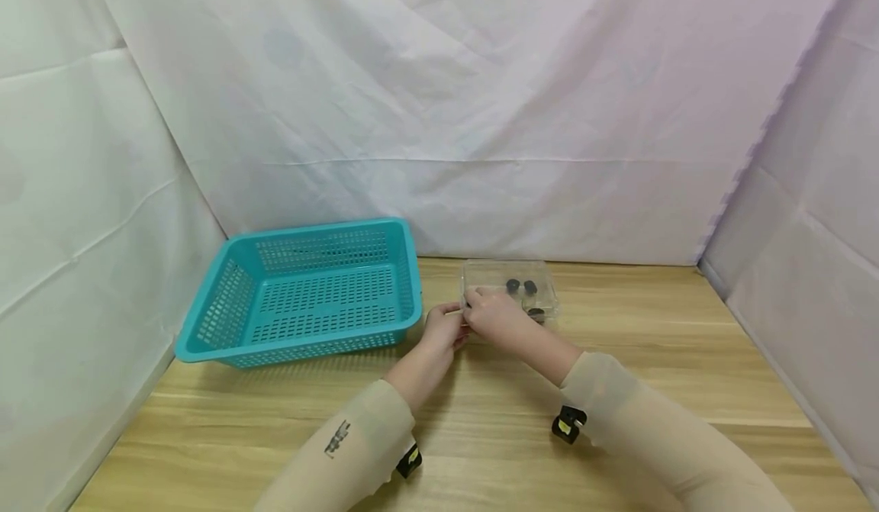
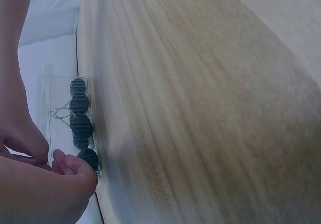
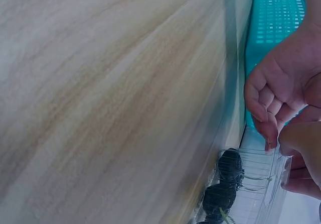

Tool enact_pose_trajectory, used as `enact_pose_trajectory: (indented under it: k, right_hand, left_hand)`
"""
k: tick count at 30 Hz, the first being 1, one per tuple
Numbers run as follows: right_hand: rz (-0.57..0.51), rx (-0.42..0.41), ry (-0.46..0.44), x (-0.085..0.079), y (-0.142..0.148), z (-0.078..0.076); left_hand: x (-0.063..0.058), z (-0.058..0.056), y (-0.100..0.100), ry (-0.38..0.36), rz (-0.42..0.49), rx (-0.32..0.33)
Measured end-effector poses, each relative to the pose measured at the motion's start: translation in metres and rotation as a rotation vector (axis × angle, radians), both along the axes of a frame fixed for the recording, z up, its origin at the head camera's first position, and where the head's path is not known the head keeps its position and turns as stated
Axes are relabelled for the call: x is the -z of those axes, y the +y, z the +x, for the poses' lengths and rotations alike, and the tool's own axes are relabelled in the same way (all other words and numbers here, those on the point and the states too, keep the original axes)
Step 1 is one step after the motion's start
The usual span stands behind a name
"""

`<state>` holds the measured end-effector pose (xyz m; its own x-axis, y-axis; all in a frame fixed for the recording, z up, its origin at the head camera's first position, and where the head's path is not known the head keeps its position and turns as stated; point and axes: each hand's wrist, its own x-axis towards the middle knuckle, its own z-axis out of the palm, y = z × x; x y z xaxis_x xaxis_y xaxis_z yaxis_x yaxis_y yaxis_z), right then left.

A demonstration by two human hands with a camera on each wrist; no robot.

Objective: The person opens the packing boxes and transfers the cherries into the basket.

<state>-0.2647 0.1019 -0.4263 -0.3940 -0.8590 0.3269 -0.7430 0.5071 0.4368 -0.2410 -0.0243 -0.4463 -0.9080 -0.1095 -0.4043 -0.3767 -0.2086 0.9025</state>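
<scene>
A clear plastic clamshell box (image 1: 489, 272) stands on the table, with several dark round fruits (image 1: 530, 288) inside. Thin green stems (image 2: 62, 112) show among them in the left wrist view. At the box's near left corner, my left hand (image 1: 442, 330) pinches the edge with curled fingers (image 3: 271, 133). My right hand (image 1: 496, 316) reaches over the box's front and grips the rim at the same corner, its fingertips close beside the left ones. In the head view the right hand and forearm hide part of the box and its fruits.
A turquoise perforated basket (image 1: 323, 336) sits to the left of the box, close to my left hand. White cloth (image 1: 453, 100) hangs behind and at both sides of the wooden table (image 1: 659, 329). Small black devices (image 1: 567, 423) are strapped at the sleeves.
</scene>
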Motion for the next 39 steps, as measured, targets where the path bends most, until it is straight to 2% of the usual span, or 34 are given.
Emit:
enact_pose_trajectory:
  k: [9, 14, 30, 39]
  right_hand:
    - [0.006, -0.006, -0.01, -0.001, -0.004, -0.003]
    - [-0.008, -0.009, -0.007, 0.0, -0.004, -0.003]
    - [-0.059, -0.021, 0.025, 0.012, -0.002, 0.001]
    - [-0.062, -0.025, 0.027, 0.009, -0.002, -0.001]
  left_hand:
    - [-0.004, -0.003, -0.002, 0.023, 0.019, -0.029]
    - [-0.006, -0.003, -0.003, 0.019, 0.023, -0.015]
    - [-0.001, -0.002, 0.0, 0.01, 0.009, -0.034]
    - [-0.001, -0.007, 0.003, 0.028, -0.003, -0.048]
